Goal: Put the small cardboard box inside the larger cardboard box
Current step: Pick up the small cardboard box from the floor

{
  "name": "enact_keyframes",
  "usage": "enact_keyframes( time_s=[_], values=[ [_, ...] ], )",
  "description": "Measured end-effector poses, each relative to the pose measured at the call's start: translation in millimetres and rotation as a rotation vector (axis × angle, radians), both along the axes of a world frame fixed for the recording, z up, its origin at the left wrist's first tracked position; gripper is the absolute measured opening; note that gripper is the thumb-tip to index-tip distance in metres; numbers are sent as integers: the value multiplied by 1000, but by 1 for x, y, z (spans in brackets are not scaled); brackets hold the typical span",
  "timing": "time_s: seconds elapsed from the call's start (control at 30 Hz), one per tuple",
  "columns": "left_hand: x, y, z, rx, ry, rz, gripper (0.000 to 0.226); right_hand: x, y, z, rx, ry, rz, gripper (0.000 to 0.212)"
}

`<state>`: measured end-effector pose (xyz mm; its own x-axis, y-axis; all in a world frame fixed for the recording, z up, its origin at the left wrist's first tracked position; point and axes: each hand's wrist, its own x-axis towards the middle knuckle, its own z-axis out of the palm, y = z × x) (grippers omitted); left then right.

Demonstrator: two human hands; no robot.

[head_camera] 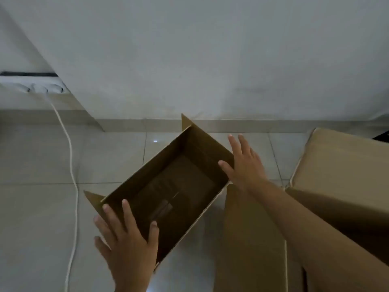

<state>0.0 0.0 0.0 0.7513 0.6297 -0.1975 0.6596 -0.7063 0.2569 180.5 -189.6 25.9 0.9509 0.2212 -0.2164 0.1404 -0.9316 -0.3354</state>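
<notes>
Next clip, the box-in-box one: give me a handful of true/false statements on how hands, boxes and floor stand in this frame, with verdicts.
1. The small box is open, its inside visible. True.
2. The small box already sits inside the large box. False: it is left of the large box, over the floor tiles.
3. The left hand is at the small box's near end. True.
4. The right hand rests on the large box. False: it is at the small box's far right edge.
5. A white cable runs across the floor on the left. True.
</notes>
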Motion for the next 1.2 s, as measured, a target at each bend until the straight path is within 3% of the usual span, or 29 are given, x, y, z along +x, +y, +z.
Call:
enact_keyframes(
  time_s=[0.1, 0.23, 0.33, 0.47, 0.63, 0.83, 1.2],
  values=[
    [6, 3, -12, -87, -135, 153, 83, 16, 9, -17, -35, -23, 11, 71],
    [15, 5, -20, -230, -268, 207, 75, 30, 17, -35, -60, 11, 78, 71],
    [18, 6, -23, -230, -355, 217, 70, 37, 19, -40, -162, -6, 108, 68],
    [14, 9, -24, -285, -322, 338, 68, 42, 18, -38, -276, -35, 131, 80],
    [6, 23, -10, -255, -294, 329, 70, 31, 21, -22, -164, -52, 144, 78],
    [4, 49, 55, -140, -390, 262, 67, 10, 35, 28, -32, -111, 89, 78],
    [2, 52, 229, -35, -487, 47, 69, -48, -1, 188, 119, -228, -138, 73]
  ],
)
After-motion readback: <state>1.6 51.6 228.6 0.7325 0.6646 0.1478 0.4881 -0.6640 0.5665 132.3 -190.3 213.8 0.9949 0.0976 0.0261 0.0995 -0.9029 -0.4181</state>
